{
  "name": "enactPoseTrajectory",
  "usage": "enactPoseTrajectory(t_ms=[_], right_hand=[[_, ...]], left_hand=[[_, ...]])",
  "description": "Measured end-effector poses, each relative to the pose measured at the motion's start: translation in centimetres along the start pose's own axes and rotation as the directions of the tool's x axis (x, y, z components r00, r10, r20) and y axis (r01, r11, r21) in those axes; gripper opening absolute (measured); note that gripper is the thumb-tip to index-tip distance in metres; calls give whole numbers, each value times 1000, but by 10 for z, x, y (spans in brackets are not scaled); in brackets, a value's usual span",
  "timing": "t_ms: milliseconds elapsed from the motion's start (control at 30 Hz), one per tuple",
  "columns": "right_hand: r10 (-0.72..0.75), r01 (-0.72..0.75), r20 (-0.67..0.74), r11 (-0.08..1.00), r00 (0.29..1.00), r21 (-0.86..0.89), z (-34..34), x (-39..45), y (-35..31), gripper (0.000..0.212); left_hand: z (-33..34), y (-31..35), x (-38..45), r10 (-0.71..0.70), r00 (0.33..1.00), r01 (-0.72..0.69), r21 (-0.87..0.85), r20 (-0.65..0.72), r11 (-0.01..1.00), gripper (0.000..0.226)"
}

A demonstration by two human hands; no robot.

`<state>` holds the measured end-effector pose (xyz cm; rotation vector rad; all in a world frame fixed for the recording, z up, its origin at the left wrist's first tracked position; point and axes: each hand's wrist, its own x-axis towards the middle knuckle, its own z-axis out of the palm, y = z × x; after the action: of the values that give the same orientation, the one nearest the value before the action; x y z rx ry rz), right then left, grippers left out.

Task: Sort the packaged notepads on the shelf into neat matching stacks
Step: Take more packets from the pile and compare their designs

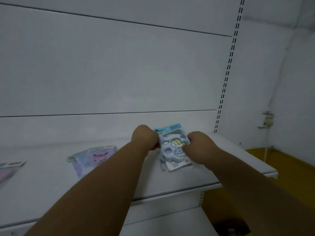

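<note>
Sorting looks partly done, as a judgement from how things lie: three groups sit well apart along the white shelf [221, 169]. Both hands are on the blue unicorn notepad stack [173, 149] toward the shelf's right end. The left hand [145, 137] has its fingers curled onto the stack's left edge, and the right hand [198, 147] grips the right edge, so the packs are pinched between them, seemingly being squared up. Its lower edges are blurred and fanned, so more than one pack seems to lie there, not yet flush. Near the middle, the pink-and-purple notepad pile [92, 159] rests askew, one pack slid off another, which suggests it still needs straightening. At the far left a pale notepad pack [9, 169] is cut off by the frame edge; its print cannot be read

Packs are flat rectangles in glossy clear film, with a coloured header strip at the top, teal on the blue ones, mint green on the middle pile. Cartoon cover art looks puffy, though blur makes that uncertain. Shelf and back panel [119, 68] are smooth painted metal, with a slotted upright [228, 68] at right
</note>
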<state>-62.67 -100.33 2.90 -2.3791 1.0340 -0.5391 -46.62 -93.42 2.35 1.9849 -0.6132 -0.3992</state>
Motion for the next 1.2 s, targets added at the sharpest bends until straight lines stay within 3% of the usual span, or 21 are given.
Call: enactPoseTrajectory(t_ms=[100, 167, 267, 333, 400, 533, 700, 1000, 1200], right_hand=[[21, -17, 17, 977, 1000, -213, 3, 4, -4, 20], [17, -13, 11, 958, 1000, -286, 6, 4, -6, 15], [-35, 27, -14, 927, 999, -373, 9, 4, -8, 14], [-111, 91, -27, 910, 993, -403, 10, 4, -14, 26], [-207, 167, -63, 904, 976, -393, 10, 2, -27, 38], [-363, 305, -122, 890, 924, -338, 12, -6, -71, 42], [-550, 497, -105, 808, 828, -315, 42, -34, -170, 41], [-761, 753, -14, 645, 649, -134, 167, -146, -394, 42], [-782, 783, 43, 620, 622, -48, 244, -201, -501, 45]], left_hand=[[9, -3, 11, 86, 996, -71, 335, -30, 940, 21], [11, -2, 12, 155, 986, -111, 468, -57, 877, 21], [14, -7, 16, 238, 968, -157, 548, -79, 821, 23], [11, -11, 16, 256, 962, -164, 557, -91, 814, 27], [4, -14, 13, 298, 951, -200, 572, -83, 795, 28], [-35, -23, -8, 399, 916, -284, 629, -46, 724, 29], [-140, -60, -49, 458, 886, -276, 717, -68, 641, 31], [-393, -200, -157, 380, 869, 24, 793, -318, 609, 29], [-512, -275, -202, 331, 835, 173, 780, -440, 602, 27]])
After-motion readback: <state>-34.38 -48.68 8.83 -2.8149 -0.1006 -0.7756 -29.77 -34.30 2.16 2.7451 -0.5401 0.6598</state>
